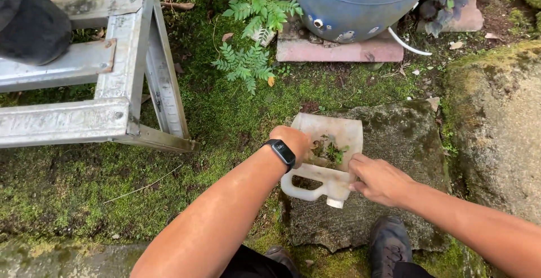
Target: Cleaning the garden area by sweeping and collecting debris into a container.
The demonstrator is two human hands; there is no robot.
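On the slab (394, 142), a flat mossy stone just ahead of your shoes, lies the jug (327, 162): a white plastic container with its side cut away, so it forms an open scoop. Its neck and handle point back toward you; the cut-open end points away, toward the barrel.

Your left hand (293, 142) sits at the jug's left rim, fingers curled down into the opening; whether they pinch anything you cannot tell, since the back of the hand hides them. A black watch (282, 154) is on that wrist.

Your right hand (378, 179) is at the jug's near right corner, just beside the neck, fingers bent and touching the plastic wall, gripping it loosely.

Inside the jug, between your two hands, lie green weeds (331, 151) with dark soil.

Beyond the slab, farther from you: a blue barrel (360, 1) on a pink paver (338, 49), ferns (248, 30) to its left. Left of the slab, across moss, stands a metal ladder (112, 80). Right of the slab, a large mossy rock (501, 120).
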